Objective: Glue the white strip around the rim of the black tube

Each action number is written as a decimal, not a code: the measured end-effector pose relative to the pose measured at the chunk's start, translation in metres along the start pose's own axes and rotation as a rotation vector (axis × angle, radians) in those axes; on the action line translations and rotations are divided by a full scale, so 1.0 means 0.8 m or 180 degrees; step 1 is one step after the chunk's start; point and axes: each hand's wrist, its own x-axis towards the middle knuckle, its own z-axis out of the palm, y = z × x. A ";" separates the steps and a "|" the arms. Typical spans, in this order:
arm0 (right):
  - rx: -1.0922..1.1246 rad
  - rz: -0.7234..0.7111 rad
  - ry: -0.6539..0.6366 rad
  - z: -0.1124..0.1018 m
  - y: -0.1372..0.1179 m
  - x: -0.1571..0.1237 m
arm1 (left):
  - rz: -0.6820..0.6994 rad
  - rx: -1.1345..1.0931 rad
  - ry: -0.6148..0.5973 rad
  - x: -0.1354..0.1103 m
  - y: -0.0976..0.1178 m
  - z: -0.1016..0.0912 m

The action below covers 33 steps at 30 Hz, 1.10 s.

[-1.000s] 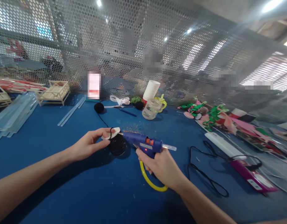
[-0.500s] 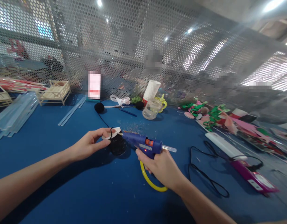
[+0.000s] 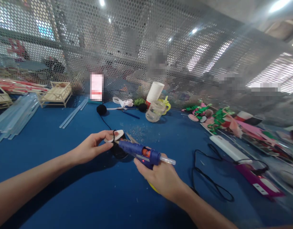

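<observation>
Between its thumb and fingers, my left hand (image 3: pixel 92 148) pinches a small white flat piece (image 3: pixel 118 136) with black yarn looped over it. The yarn (image 3: pixel 105 123) runs back to a black ball of yarn (image 3: pixel 101 109). My right hand (image 3: pixel 162 176) is wrapped round a blue glue gun (image 3: pixel 134 149), whose nozzle points left at the near edge of the white piece; I cannot tell if they touch. A clear glue stick (image 3: pixel 168 160) sticks out of its back. Under both lies a round black object (image 3: pixel 119 151), partly hidden, and scissor blades (image 3: pixel 131 137) show behind the gun.
A purple power strip (image 3: pixel 261 183) and black cord (image 3: pixel 215 184) lie at right. Further back stand a clear jar (image 3: pixel 155 112), stacked paper cups (image 3: pixel 155 92) and a blue pen (image 3: pixel 131 114). Glue sticks (image 3: pixel 17 117) and a small wooden bed (image 3: pixel 55 94) are at left. Perforated metal (image 3: pixel 127 41) rises behind.
The glue gun in my right hand has moved left and slightly toward me, its nozzle going from the white piece's right end to its near side. My left hand has barely moved.
</observation>
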 end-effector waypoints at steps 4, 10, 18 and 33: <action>-0.0065 0.0319 -0.0043 -0.004 0.005 0.001 | 0.0020 -0.0045 -0.0073 0.000 -0.001 -0.002; 0.0206 0.0543 -0.0099 -0.011 0.012 0.007 | 0.0025 -0.0061 -0.0161 -0.001 -0.001 -0.003; 0.0138 0.0328 -0.0020 -0.011 0.018 0.015 | 0.0037 -0.0103 -0.0179 -0.001 -0.004 -0.004; -0.0059 0.0556 -0.0030 -0.003 0.011 0.005 | 0.0006 -0.0169 -0.0105 -0.001 -0.003 -0.002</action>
